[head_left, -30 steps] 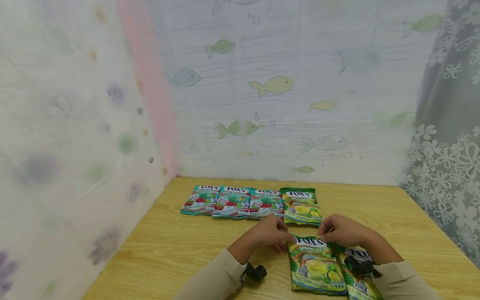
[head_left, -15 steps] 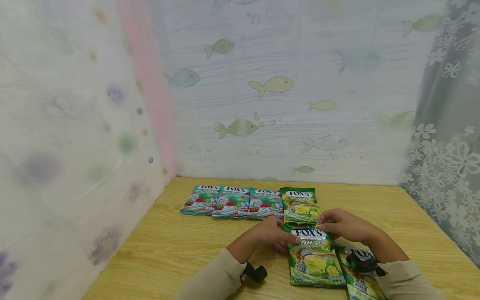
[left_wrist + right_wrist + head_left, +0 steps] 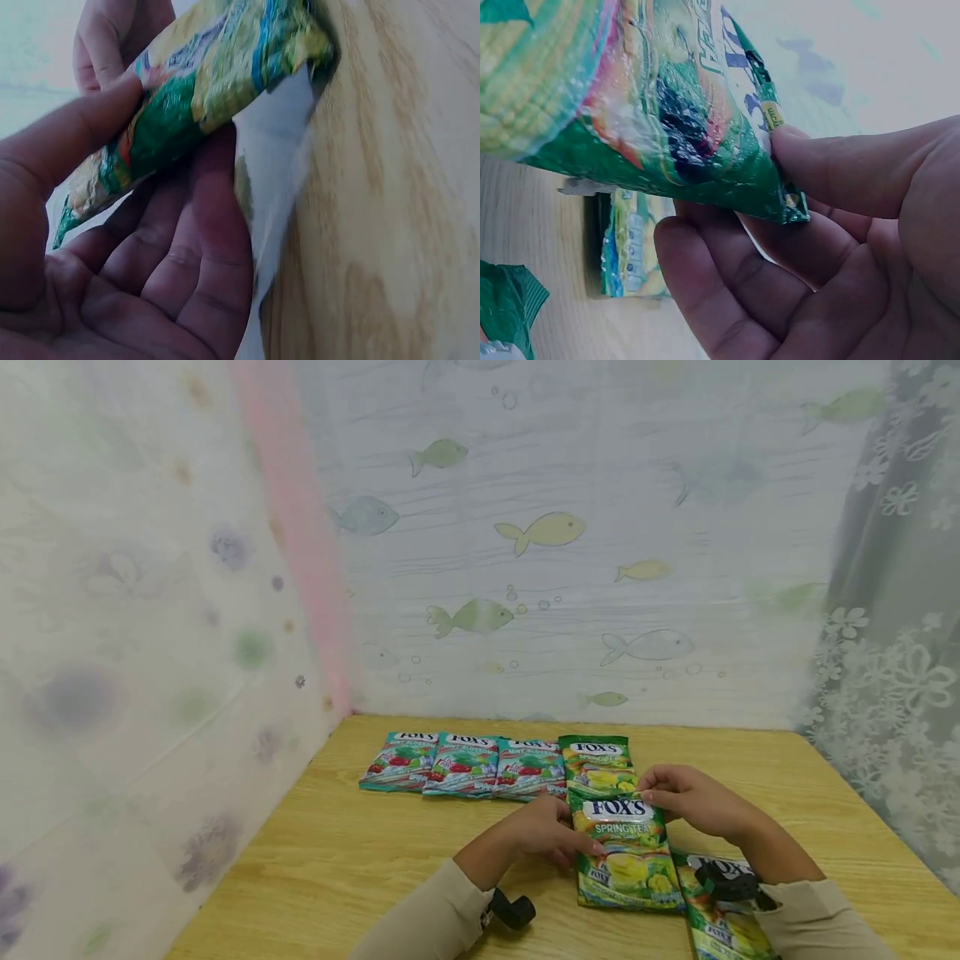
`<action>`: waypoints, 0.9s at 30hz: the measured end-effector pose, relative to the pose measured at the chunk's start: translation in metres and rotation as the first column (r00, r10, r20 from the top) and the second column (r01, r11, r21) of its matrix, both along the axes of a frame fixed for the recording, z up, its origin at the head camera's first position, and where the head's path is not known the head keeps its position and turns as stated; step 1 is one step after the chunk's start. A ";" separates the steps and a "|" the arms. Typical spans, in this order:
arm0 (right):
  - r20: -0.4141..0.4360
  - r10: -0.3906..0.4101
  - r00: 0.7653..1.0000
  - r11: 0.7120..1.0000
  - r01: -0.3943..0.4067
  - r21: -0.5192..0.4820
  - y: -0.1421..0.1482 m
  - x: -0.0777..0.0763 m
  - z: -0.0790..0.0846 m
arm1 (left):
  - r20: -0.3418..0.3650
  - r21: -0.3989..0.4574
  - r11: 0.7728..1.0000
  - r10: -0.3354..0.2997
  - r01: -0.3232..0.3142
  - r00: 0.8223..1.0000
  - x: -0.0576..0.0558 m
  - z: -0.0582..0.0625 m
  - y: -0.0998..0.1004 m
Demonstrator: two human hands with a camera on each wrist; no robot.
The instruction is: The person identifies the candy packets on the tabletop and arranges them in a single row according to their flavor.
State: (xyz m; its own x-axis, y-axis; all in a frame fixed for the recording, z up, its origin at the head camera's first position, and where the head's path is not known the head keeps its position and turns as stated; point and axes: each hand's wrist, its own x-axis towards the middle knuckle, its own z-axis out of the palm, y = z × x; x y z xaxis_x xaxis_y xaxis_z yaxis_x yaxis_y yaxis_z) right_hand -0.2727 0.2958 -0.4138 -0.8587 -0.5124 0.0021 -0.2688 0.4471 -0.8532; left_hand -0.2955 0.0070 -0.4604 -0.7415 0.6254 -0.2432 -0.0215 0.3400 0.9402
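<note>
Both hands hold a green and yellow Fox's Spring Tea candy bag (image 3: 628, 852), its printed face up. My left hand (image 3: 542, 833) pinches its left edge, thumb on top and fingers beneath, as the left wrist view shows. At the top right corner, my right hand (image 3: 693, 800) pinches the bag between thumb and fingers. The bag's top edge overlaps the lower part of another Spring Tea bag (image 3: 596, 762) behind it. In the right wrist view the held bag (image 3: 652, 97) slants above the tabletop.
Three teal Mint Blossom candy bags, the nearest to the green one being a teal bag (image 3: 531, 770), lie in a row at the back left of the wooden table (image 3: 360, 860). Another Spring Tea bag (image 3: 723, 914) lies partly under the right forearm. Fish-patterned curtain (image 3: 585, 610) hangs behind.
The held bag has moved away from the body, toward the back row, and now overlaps the rear Spring Tea bag. The right hand went forward with it; the left hand's thumb sits lower along the edge.
</note>
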 end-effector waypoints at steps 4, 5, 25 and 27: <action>-0.014 -0.012 1.000 1.000 0.012 -0.016 -0.001 0.001 0.002 | -0.037 0.016 1.000 0.005 -0.004 0.999 0.000 0.001 0.000; -0.020 -0.020 1.000 1.000 0.019 -0.016 -0.001 0.001 0.002 | -0.038 0.023 1.000 0.008 -0.007 0.999 0.001 0.002 -0.001; 0.162 0.028 0.986 0.999 -0.021 -0.045 -0.003 0.001 -0.007 | -0.084 0.153 0.977 0.160 -0.146 0.983 -0.005 0.010 -0.006; 0.164 0.041 0.986 0.998 -0.034 -0.044 -0.003 0.000 -0.008 | -0.091 0.176 0.971 0.181 -0.163 0.979 -0.005 0.009 -0.005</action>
State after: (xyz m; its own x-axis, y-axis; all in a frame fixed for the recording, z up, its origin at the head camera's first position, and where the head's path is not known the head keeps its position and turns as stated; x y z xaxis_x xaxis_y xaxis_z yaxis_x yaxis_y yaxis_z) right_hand -0.2724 0.2927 -0.4214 -0.8290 -0.5470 -0.1161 -0.1391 0.4028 -0.9046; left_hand -0.3009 0.0017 -0.4511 -0.8574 0.5111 -0.0608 0.0363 0.1779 0.9834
